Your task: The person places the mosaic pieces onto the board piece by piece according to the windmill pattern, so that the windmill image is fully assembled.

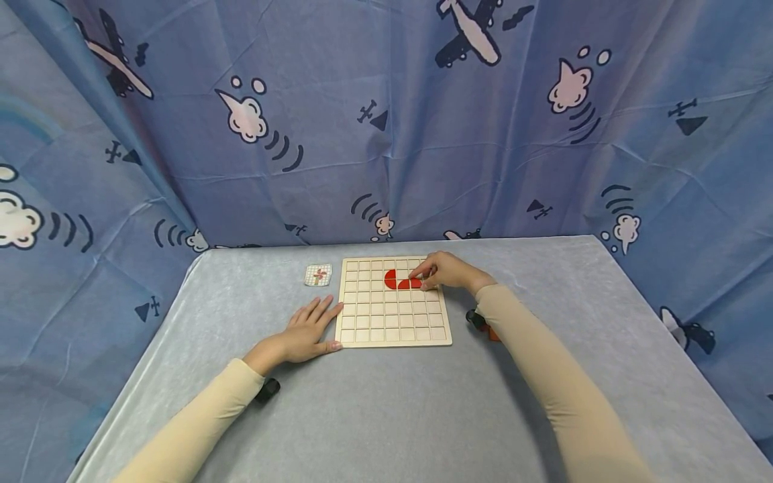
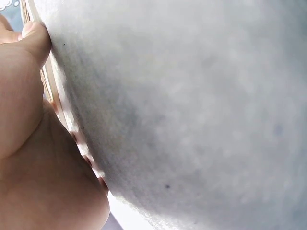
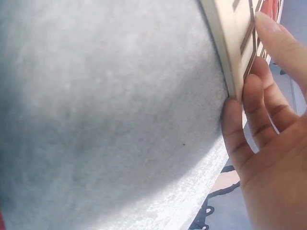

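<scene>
The wooden board [image 1: 392, 318], pale and scored with a square grid, lies flat near the centre of the head view, with flat, round-edged red pieces [image 1: 390, 280] in its upper half. The left hand [image 1: 304, 333] is spread, forefinger and thumb touching the board's left edge; the right hand [image 1: 451, 270] arches over the upper right, forefinger and thumb at the red pieces, though I cannot tell whether they pinch one.
</scene>
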A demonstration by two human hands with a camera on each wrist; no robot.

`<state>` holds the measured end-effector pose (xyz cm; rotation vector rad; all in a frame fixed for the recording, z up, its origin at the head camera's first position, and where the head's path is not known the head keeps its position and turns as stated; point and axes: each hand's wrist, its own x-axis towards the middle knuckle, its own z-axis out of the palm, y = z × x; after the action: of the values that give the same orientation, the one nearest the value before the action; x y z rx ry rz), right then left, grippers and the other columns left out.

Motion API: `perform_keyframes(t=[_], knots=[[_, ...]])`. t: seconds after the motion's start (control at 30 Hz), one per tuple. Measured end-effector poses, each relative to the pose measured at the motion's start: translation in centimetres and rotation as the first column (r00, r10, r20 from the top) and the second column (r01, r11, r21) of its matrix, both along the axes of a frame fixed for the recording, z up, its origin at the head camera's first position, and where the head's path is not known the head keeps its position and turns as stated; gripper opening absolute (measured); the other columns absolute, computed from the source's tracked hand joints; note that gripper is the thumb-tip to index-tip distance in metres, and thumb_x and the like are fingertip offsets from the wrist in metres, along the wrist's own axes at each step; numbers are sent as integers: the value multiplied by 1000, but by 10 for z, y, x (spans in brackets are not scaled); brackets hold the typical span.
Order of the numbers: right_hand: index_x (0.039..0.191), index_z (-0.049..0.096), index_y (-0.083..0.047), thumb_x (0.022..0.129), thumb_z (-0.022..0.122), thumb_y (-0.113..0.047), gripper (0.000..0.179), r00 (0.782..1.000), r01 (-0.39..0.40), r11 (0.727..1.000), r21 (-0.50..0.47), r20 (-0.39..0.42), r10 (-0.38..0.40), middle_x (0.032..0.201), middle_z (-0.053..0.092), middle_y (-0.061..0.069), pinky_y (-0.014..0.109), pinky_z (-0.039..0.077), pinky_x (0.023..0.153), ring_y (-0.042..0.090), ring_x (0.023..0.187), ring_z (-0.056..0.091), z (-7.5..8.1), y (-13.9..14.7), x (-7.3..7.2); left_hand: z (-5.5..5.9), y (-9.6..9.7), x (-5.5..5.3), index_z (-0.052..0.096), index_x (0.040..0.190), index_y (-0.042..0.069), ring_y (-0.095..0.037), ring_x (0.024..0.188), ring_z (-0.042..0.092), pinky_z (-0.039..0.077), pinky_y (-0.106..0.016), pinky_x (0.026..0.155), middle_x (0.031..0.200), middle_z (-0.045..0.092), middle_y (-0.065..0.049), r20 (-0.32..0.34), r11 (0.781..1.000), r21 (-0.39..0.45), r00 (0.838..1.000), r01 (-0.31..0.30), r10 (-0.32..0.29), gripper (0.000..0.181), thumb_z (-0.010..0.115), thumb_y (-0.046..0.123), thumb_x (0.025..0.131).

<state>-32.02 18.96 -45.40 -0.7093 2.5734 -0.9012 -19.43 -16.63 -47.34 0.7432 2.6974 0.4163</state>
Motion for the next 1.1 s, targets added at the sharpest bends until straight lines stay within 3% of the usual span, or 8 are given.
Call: perform_keyframes(t=[0.57, 1.1], knots=[[118, 74, -10, 83, 77, -6, 35, 1000, -17, 1000, -9, 17, 17, 98, 62, 14, 25, 44, 65, 17, 80, 50, 5, -2, 4, -1, 0, 0, 13, 160, 13, -45, 154, 2, 9, -67, 120, 168, 2, -19, -3, 1000, -4, 1000, 3, -3, 81, 53, 47, 99], [117, 75, -9, 81, 79, -6, 36, 999, -30, 998, -59, 18, 31, 91, 58, 11, 23, 43, 63, 14, 75, 48, -3, 2, 0, 2, 2, 1, 13, 160, 11, -45, 154, 1, 8, -66, 121, 167, 2, -20, 5, 1000, -6, 1000, 2, -2, 81, 53, 47, 100]])
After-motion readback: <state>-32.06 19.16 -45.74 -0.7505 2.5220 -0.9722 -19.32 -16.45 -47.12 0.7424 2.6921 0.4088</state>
